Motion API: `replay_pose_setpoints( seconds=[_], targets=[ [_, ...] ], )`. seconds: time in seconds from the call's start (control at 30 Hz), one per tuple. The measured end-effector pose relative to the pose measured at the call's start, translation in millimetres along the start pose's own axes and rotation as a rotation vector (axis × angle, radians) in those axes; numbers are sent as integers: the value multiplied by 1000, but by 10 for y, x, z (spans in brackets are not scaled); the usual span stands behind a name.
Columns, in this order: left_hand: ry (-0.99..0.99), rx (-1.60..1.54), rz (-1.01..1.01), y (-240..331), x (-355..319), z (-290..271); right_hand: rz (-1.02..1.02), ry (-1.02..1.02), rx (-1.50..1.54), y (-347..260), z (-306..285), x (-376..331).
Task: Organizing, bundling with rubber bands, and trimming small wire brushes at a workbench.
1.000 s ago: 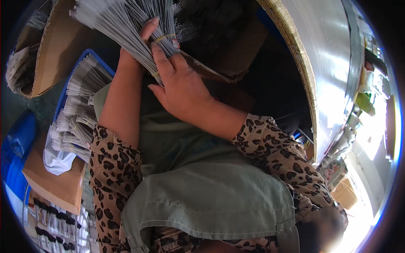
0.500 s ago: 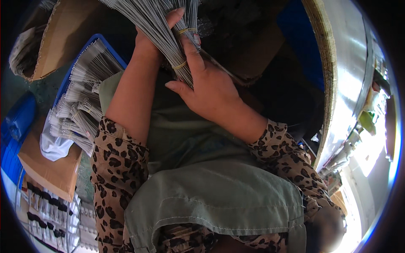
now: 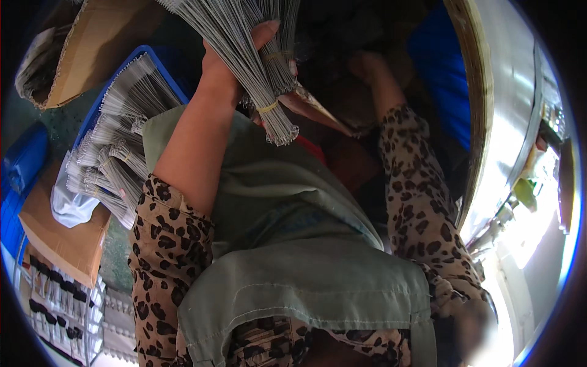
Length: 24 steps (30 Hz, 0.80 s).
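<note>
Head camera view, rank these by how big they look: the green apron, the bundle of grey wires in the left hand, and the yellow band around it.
1. green apron, though it lies nearest the camera
2. bundle of grey wires in the left hand
3. yellow band, clearly smallest

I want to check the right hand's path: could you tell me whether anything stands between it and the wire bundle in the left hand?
Nothing visible does. The right hand is off the wire bundle, reaching into the dark space beyond it, and only shadowed open space shows between them. The left hand grips the bundle. Just below the bundle lies a cardboard flap.
</note>
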<state>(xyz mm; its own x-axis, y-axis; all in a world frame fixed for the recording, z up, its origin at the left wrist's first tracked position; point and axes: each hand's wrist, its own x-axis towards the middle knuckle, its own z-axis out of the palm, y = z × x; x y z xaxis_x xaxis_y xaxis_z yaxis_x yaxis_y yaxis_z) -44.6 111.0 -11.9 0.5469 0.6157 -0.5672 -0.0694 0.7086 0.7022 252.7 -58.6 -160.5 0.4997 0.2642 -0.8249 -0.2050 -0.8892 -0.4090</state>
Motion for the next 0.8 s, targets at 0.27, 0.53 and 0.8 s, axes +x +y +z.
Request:
replay_pose_setpoints(
  seconds=[0.27,0.53,0.8],
  targets=[
    [121,87,17,134,-156,39,-221,-77,-162,312,356,-71],
    [92,273,34,-51,1,-155,-455,-63,-324,559,287,181],
    [132,258,155,-31,-18,-55,-545,-28,-215,627,124,233]
  ],
)
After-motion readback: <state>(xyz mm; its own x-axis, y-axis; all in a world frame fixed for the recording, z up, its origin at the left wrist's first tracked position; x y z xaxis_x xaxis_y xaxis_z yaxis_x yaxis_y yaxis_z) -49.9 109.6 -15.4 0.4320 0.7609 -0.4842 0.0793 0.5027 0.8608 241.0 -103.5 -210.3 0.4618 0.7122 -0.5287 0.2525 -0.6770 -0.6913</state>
